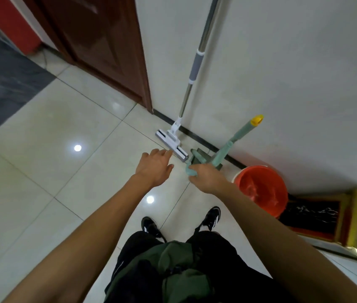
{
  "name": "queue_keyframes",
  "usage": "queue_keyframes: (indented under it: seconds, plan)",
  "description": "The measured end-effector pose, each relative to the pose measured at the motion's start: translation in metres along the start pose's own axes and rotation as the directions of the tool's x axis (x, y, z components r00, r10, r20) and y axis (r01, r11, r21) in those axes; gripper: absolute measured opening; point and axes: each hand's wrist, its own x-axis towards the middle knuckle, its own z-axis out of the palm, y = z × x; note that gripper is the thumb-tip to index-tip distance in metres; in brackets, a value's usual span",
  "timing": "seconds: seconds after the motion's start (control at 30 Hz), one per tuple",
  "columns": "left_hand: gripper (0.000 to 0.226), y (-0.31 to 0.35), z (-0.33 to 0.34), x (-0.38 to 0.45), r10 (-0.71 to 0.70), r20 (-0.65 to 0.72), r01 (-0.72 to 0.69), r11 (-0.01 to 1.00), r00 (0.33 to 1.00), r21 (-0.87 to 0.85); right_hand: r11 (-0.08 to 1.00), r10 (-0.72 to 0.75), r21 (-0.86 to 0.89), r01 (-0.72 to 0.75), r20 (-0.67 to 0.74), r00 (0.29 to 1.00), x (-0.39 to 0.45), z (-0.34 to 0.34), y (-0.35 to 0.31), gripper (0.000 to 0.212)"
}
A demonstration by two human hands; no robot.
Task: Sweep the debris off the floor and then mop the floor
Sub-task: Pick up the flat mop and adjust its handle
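Note:
A mop (191,77) with a steel and grey handle leans on the white wall, its white sponge head (171,144) on the tiles. Right of it a green dustpan (201,158) stands against the skirting, and a green broom handle with a yellow cap (236,137) leans on the wall. My right hand (208,178) grips a green handle end (191,171) in front of the dustpan. My left hand (155,166) is stretched forward with fingers straight, fingertips close to the mop head, holding nothing.
An orange bucket (262,189) stands by the wall at right, next to a gold-framed dark base (334,217). A brown wooden door (99,47) is at upper left, with dark grey flooring (5,84) at far left. My black shoes (153,228) stand on glossy cream tiles (53,162).

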Motion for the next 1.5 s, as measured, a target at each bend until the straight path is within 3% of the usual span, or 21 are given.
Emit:
queue_keyframes:
  seconds: [0.23,0.37,0.73,0.87,1.0,1.23,1.37,1.5]
  plan:
    - [0.055,-0.078,-0.022,-0.021,-0.084,-0.039,0.086,0.995,0.996,0.049,0.985,-0.041,-0.169,0.020,-0.124,0.991,0.036,-0.017,-0.063,0.032]
    - [0.053,-0.102,-0.034,-0.011,-0.110,-0.046,0.113,0.991,0.993,0.068,0.958,-0.047,-0.287,-0.004,-0.172,0.984,0.060,-0.041,-0.077,0.042]
    - [0.053,-0.108,-0.071,0.099,-0.078,0.046,0.073,0.991,0.996,0.111,0.831,-0.145,-0.556,0.028,-0.167,0.975,0.151,-0.109,-0.067,0.035]
    - [0.053,-0.100,-0.083,0.144,-0.077,0.050,0.076,0.997,0.996,0.030,0.813,-0.172,-0.582,0.008,-0.227,0.959,0.182,-0.139,-0.054,0.033]
    - [0.053,-0.096,-0.092,0.183,-0.063,0.028,0.064,0.996,0.998,-0.056,0.883,-0.048,-0.462,-0.087,-0.273,0.961,0.200,-0.173,-0.045,0.041]
    - [0.054,-0.094,-0.115,0.267,-0.006,0.010,0.008,0.949,1.000,-0.315,0.977,0.206,0.023,-0.213,-0.372,0.905,0.224,-0.219,-0.021,0.052]
    - [0.055,-0.086,-0.132,0.316,0.067,0.026,-0.050,0.908,0.997,-0.415,0.873,0.370,0.469,-0.134,-0.458,0.808,0.238,-0.243,-0.020,0.062]
    - [0.059,-0.074,-0.146,0.354,0.136,0.073,-0.087,0.881,0.988,-0.465,0.816,0.430,0.575,-0.061,-0.534,0.728,0.251,-0.268,-0.033,0.062]
